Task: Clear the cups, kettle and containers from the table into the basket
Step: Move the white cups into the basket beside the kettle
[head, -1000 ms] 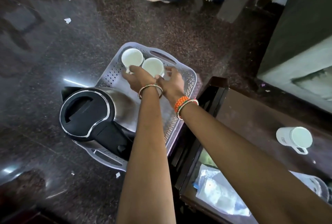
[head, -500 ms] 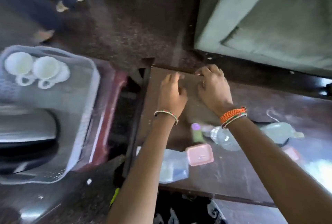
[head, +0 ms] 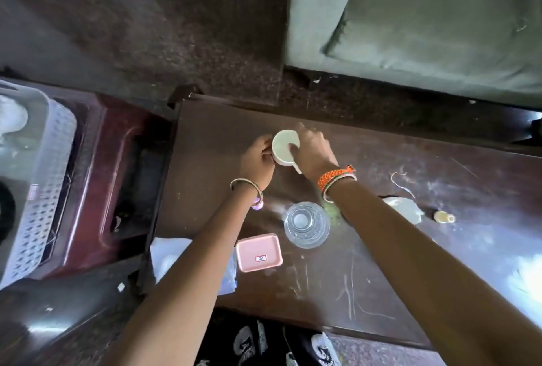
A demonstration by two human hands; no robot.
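Head view: both hands [head: 313, 151] hold white cup [head: 284, 147] on table [head: 381, 263]

Both bare forearms extend forward from the lower edge of the head view and converge. Left hand [head: 257, 160]: back facing up, fingers curled against the side of a white cup [head: 285, 147]. Right hand [head: 313, 151]: fingers arched over the cup's rim, thumb dipping inside it. Bangles encircle both wrists.
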